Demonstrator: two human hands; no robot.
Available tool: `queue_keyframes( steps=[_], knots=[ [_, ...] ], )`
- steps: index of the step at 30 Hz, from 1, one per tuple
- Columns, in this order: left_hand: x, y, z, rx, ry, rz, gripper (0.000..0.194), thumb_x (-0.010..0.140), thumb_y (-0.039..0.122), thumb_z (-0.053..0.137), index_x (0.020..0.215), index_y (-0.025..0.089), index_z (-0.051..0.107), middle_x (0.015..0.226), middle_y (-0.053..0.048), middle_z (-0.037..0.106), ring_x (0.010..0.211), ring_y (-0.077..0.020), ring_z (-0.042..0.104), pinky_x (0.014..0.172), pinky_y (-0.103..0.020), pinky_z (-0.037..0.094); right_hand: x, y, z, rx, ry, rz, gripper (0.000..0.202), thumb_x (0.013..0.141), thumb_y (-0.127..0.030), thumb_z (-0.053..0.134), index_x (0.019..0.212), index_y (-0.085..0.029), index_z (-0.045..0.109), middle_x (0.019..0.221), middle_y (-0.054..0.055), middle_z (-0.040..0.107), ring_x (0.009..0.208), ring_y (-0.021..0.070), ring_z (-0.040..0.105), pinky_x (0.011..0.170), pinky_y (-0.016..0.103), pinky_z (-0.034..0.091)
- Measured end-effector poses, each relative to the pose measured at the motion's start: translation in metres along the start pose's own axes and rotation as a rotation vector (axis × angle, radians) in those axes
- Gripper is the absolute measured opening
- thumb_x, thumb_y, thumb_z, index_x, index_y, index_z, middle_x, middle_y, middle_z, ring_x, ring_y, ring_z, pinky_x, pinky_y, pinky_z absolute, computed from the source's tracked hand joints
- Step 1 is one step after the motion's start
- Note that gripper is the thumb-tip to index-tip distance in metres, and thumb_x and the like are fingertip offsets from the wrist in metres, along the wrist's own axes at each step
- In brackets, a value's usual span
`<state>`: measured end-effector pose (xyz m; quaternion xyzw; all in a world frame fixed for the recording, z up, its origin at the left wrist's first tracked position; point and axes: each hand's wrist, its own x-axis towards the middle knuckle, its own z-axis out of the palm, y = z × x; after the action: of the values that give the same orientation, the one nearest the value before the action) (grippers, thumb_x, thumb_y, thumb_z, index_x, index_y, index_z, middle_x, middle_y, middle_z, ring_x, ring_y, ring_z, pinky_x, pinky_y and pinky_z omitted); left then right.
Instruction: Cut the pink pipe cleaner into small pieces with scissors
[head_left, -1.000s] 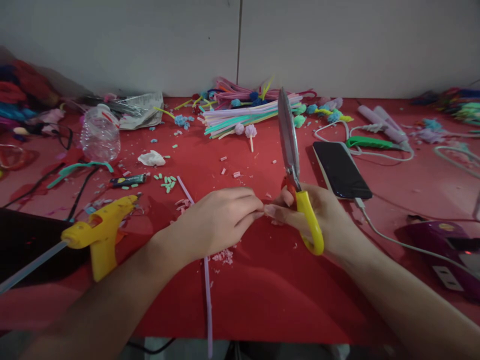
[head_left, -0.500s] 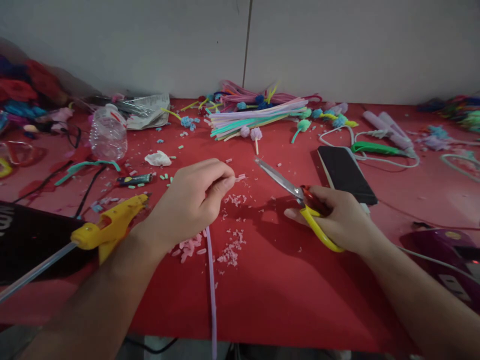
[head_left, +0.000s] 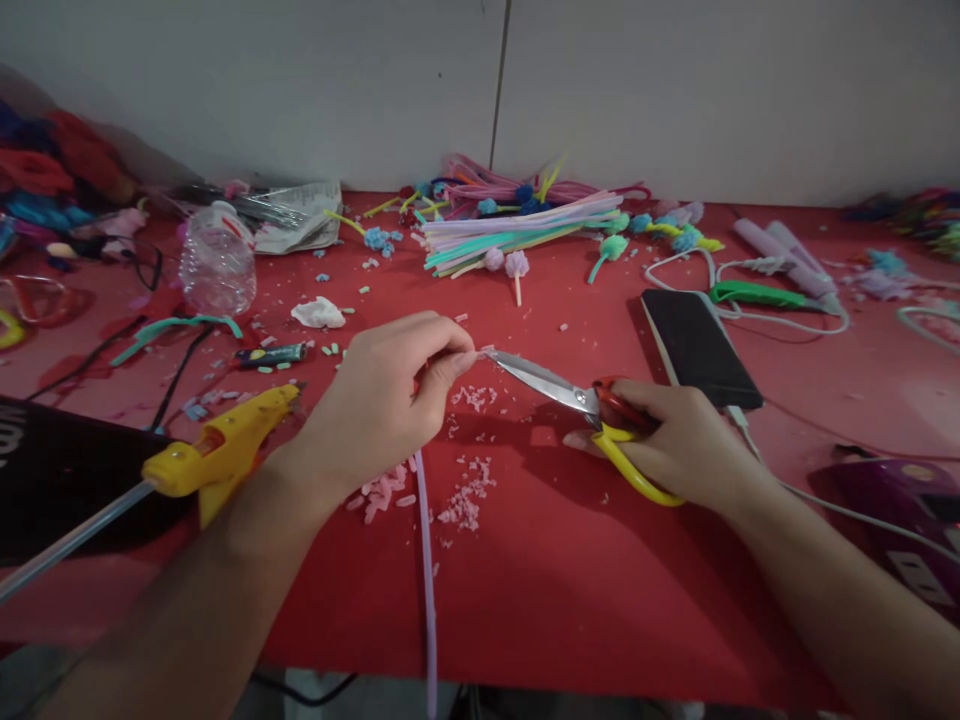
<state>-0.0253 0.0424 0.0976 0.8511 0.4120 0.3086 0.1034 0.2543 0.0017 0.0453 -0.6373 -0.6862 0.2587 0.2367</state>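
Observation:
My left hand [head_left: 394,385] is closed in a pinch over the middle of the red table. A short pink tip shows at its fingertips. From beneath this hand a lilac pipe cleaner [head_left: 426,560] runs down over the table's front edge; the stretch inside the hand is hidden. My right hand [head_left: 679,435] is wrapped round the handles of red-and-yellow scissors [head_left: 544,382]. The scissor points reach the pink tip beside my left fingertips, and the blades look nearly closed. Below lie pink clippings [head_left: 469,490] and small pink pieces [head_left: 384,490].
A yellow glue gun [head_left: 225,440] lies by my left forearm. Behind are a clear plastic bottle [head_left: 217,260], crumpled white tissue [head_left: 319,313] and a bundle of pastel pipe cleaners [head_left: 525,230]. At right sits a phone [head_left: 701,345] with a white cable [head_left: 847,515].
The scissors have moved left, bringing their points to the pink tip at my left fingertips, and the blades have come closer together. My left hand keeps its pinch almost in place.

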Motion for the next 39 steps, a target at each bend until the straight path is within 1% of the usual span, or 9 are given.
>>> queue_keyframes(
  steps=[8, 13, 16, 20, 22, 28, 34, 39],
  knots=[
    [0.0002, 0.0013, 0.0001, -0.014, -0.022, -0.009, 0.015, 0.100, 0.018, 0.058, 0.088, 0.019, 0.067, 0.087, -0.001, 0.073, 0.079, -0.0144, 0.065, 0.074, -0.027, 0.049, 0.0007, -0.0011, -0.0011, 0.001, -0.003, 0.001, 0.071, 0.067, -0.082, 0.075, 0.061, -0.025, 0.034, 0.060, -0.005, 0.027, 0.058, 0.0122, 0.024, 0.048, 0.028, 0.026],
    [0.0002, 0.0013, 0.0000, -0.009, -0.023, -0.002, 0.015, 0.100, 0.016, 0.057, 0.089, 0.019, 0.067, 0.087, -0.001, 0.073, 0.080, -0.0142, 0.065, 0.074, -0.027, 0.049, 0.0011, -0.0040, -0.0017, 0.003, -0.004, 0.003, 0.072, 0.067, -0.086, 0.073, 0.059, -0.025, 0.034, 0.058, -0.005, 0.027, 0.058, 0.0117, 0.023, 0.048, 0.029, 0.025],
    [0.0001, 0.0011, 0.0003, 0.006, -0.024, -0.004, 0.014, 0.100, 0.017, 0.058, 0.089, 0.019, 0.067, 0.088, -0.001, 0.073, 0.081, -0.0146, 0.065, 0.075, -0.027, 0.049, 0.0002, -0.0038, -0.0023, 0.012, 0.001, 0.025, 0.074, 0.065, -0.088, 0.072, 0.059, -0.025, 0.033, 0.060, -0.005, 0.026, 0.058, 0.0118, 0.024, 0.048, 0.029, 0.024],
    [0.0003, 0.0006, 0.0014, 0.016, -0.006, -0.009, 0.012, 0.100, 0.018, 0.060, 0.091, 0.019, 0.068, 0.089, -0.001, 0.074, 0.083, -0.0145, 0.066, 0.077, -0.026, 0.050, -0.0014, -0.0007, -0.0034, 0.042, -0.012, 0.054, 0.075, 0.059, -0.089, 0.076, 0.061, -0.025, 0.037, 0.062, -0.004, 0.030, 0.058, 0.0121, 0.027, 0.049, 0.029, 0.025],
    [0.0004, 0.0002, 0.0018, 0.011, 0.003, -0.004, 0.011, 0.100, 0.017, 0.061, 0.092, 0.018, 0.069, 0.089, -0.001, 0.074, 0.083, -0.0141, 0.066, 0.077, -0.026, 0.050, -0.0015, 0.0003, -0.0034, 0.056, -0.015, 0.052, 0.075, 0.058, -0.089, 0.078, 0.061, -0.025, 0.037, 0.062, -0.004, 0.029, 0.059, 0.0123, 0.026, 0.049, 0.029, 0.025],
    [0.0002, 0.0003, 0.0009, 0.022, 0.005, -0.005, 0.011, 0.100, 0.021, 0.063, 0.092, 0.019, 0.070, 0.090, -0.001, 0.075, 0.083, -0.0144, 0.067, 0.077, -0.026, 0.051, -0.0003, -0.0033, -0.0030, 0.066, -0.025, 0.009, 0.078, 0.062, -0.088, 0.076, 0.060, -0.025, 0.031, 0.062, -0.005, 0.026, 0.059, 0.0124, 0.024, 0.048, 0.029, 0.023],
    [0.0004, 0.0009, 0.0004, 0.035, 0.007, -0.007, 0.013, 0.100, 0.022, 0.061, 0.092, 0.020, 0.071, 0.091, -0.001, 0.076, 0.084, -0.0155, 0.068, 0.078, -0.027, 0.053, -0.0001, -0.0048, -0.0035, 0.048, -0.020, 0.009, 0.077, 0.062, -0.089, 0.075, 0.060, -0.025, 0.031, 0.061, -0.005, 0.027, 0.059, 0.0123, 0.024, 0.048, 0.029, 0.024],
    [0.0000, 0.0009, 0.0011, 0.029, 0.006, 0.006, 0.013, 0.100, 0.021, 0.061, 0.091, 0.020, 0.070, 0.089, -0.001, 0.075, 0.082, -0.0147, 0.068, 0.078, -0.027, 0.052, 0.0002, -0.0025, -0.0028, 0.035, -0.029, 0.040, 0.077, 0.061, -0.090, 0.074, 0.060, -0.025, 0.033, 0.061, -0.005, 0.026, 0.060, 0.0125, 0.024, 0.049, 0.029, 0.024]
  ],
)
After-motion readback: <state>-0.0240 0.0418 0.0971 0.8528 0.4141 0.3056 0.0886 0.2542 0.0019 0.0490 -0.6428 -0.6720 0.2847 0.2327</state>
